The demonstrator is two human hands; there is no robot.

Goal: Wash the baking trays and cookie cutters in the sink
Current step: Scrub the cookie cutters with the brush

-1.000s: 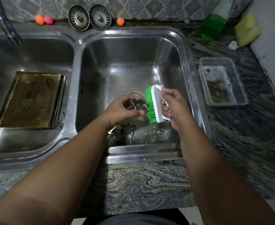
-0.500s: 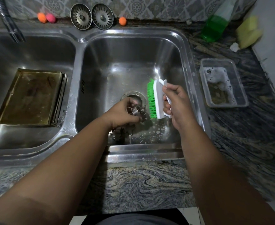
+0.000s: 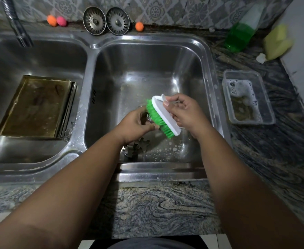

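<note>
Over the right sink basin [image 3: 147,56], my left hand [image 3: 135,125] grips a small metal cookie cutter [image 3: 148,118], mostly hidden by my fingers and the bristles. My right hand [image 3: 183,112] holds a white scrub brush with green bristles [image 3: 162,118], tilted, its bristles pressed against the cutter. Another metal cookie cutter [image 3: 140,145] lies on the soapy basin floor just below my left hand. A stack of gold-coloured baking trays [image 3: 36,106] rests in the left basin.
A clear plastic tub of soapy water [image 3: 247,97] sits on the marble counter at right. Behind it stand a green soap bottle [image 3: 239,37] and a yellow sponge [image 3: 276,43]. Two sink strainers [image 3: 106,20] lean at the back wall. The faucet [image 3: 16,24] hangs over the left basin.
The brush has tilted and swung down over the cutter, its bristles now lying across it. My left hand stays in place holding the cutter.
</note>
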